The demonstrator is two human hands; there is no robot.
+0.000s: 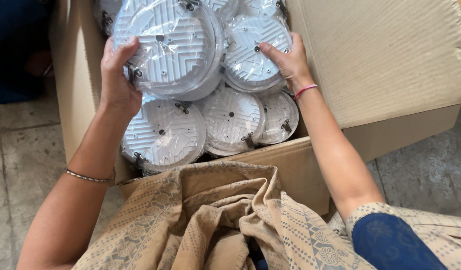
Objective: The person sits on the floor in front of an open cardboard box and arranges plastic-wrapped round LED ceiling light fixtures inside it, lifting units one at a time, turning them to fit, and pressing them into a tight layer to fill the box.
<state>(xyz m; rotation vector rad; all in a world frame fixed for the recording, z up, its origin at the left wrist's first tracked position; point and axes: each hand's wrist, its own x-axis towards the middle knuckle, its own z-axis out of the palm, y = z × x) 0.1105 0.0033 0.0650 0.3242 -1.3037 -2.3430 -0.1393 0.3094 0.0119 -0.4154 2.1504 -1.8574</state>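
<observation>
The left hand (118, 82) clasps the left rim of a tilted wrapped white disc (163, 47), while the right hand (289, 61) lies spread on the neighbouring disc (253, 52) just right of it.

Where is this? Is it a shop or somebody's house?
Probably a packing or storage room, though I can't be sure: a cardboard box full of plastic-wrapped white discs stands on a bare stone floor.

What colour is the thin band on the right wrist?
Pink thin wrist band, just below the right hand; head view.
</observation>
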